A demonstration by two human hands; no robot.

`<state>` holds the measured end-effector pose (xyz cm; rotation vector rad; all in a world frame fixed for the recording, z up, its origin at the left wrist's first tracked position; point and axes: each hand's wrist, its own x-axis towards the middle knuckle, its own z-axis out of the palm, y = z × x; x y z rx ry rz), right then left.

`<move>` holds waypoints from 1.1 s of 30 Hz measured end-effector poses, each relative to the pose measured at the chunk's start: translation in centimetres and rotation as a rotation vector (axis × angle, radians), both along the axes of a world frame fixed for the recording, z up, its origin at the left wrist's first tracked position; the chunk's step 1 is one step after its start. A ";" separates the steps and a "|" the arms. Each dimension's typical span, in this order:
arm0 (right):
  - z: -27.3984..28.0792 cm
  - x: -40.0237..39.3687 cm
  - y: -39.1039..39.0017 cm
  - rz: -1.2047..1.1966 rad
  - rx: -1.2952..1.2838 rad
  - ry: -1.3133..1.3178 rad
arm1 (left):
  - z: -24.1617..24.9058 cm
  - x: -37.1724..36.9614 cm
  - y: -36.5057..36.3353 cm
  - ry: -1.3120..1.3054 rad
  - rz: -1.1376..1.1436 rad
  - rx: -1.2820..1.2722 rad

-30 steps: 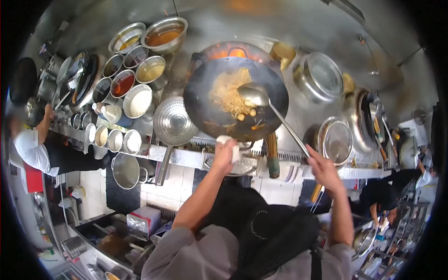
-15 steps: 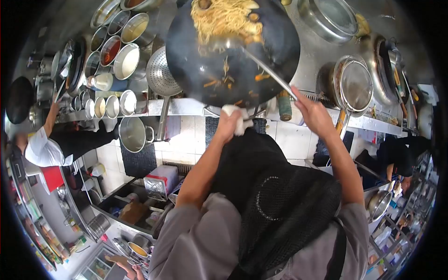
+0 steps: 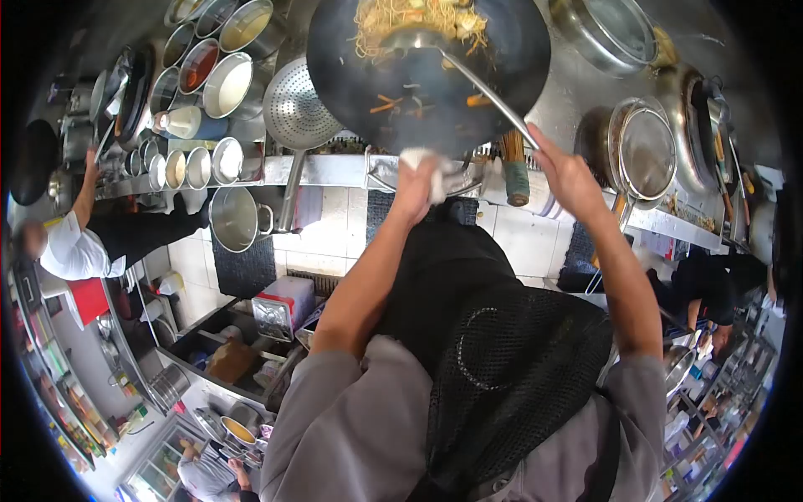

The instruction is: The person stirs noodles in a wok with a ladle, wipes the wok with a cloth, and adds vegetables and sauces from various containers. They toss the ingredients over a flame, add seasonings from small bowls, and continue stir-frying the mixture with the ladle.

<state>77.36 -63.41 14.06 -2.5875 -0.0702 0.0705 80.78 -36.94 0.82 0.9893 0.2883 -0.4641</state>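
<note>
My left hand (image 3: 412, 191) is closed round a white cloth (image 3: 428, 167) at the near rim of a large dark wok (image 3: 335, 92). The handle or rim under the cloth is hidden. Noodles (image 3: 418, 18) with bits of vegetable lie at the far side of the wok, and a few orange strips lie nearer its middle. My right hand (image 3: 571, 180) grips the long metal handle of a ladle (image 3: 493, 96), whose bowl touches the near edge of the noodles. Steam blurs the wok's near part.
Left of the wok hangs a perforated strainer (image 3: 299, 105), beside metal containers of sauces (image 3: 227, 86). A brush (image 3: 517, 180) and mesh strainers (image 3: 646, 155) stand to the right. A pot (image 3: 236, 219) hangs at the counter edge. Other people (image 3: 79, 247) work at left, lower left and right.
The wok has tilted or shifted away, with its near rim higher in view. The noodles and the ladle bowl have moved toward the far side, and both hands have moved slightly forward.
</note>
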 end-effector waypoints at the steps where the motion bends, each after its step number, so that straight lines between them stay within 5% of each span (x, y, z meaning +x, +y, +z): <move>1: 1.3 -1.0 -0.1 0.011 -0.014 0.049 | 0.8 -1.1 0.7 -0.001 0.002 -0.002; 4: 6.5 -2.9 -2.4 0.221 0.042 0.043 | 5.8 -1.8 1.6 0.133 -0.068 0.033; 6: 15.4 -1.3 -1.7 -0.013 0.085 0.763 | 10.0 -0.4 0.6 0.195 -0.007 0.102; 9: 18.0 1.3 -1.7 -0.128 0.055 0.791 | 17.1 5.8 -0.9 0.275 0.048 0.014; 12: 8.7 4.1 -3.1 0.207 -0.056 0.183 | 12.7 7.1 -1.5 0.195 -0.010 0.018; 15: -0.5 4.1 -1.8 0.045 -0.199 0.011 | 5.8 3.2 -1.7 0.016 -0.008 0.089; 16: -2.4 3.4 -1.0 0.014 -0.242 -0.066 | -0.2 1.8 -1.2 -0.150 0.024 0.203; 17: -4.0 1.5 -0.4 -0.011 -0.283 -0.132 | 2.7 0.5 -0.1 0.055 -0.082 0.047; 18: -5.5 -0.4 -0.1 -0.032 -0.177 -0.165 | -0.2 -1.1 0.5 0.021 -0.015 0.160; 21: -4.3 -4.4 1.4 -0.113 0.004 -0.196 | 2.4 -0.6 0.2 -0.069 -0.004 0.101; 23: -0.6 -5.9 2.4 -0.142 0.093 -0.173 | 7.3 3.1 -1.6 0.218 0.086 -0.026; 25: 1.2 -7.7 2.9 -0.181 0.182 -0.167 | 8.0 9.3 -2.7 0.235 0.119 -0.039; 29: 0.7 -9.0 0.4 -0.474 0.166 0.196 | 0.8 12.1 -3.6 0.051 0.007 0.001; 33: -2.4 -4.5 -0.4 -0.219 0.084 -0.123 | -0.5 13.7 -3.7 0.244 -0.040 -0.035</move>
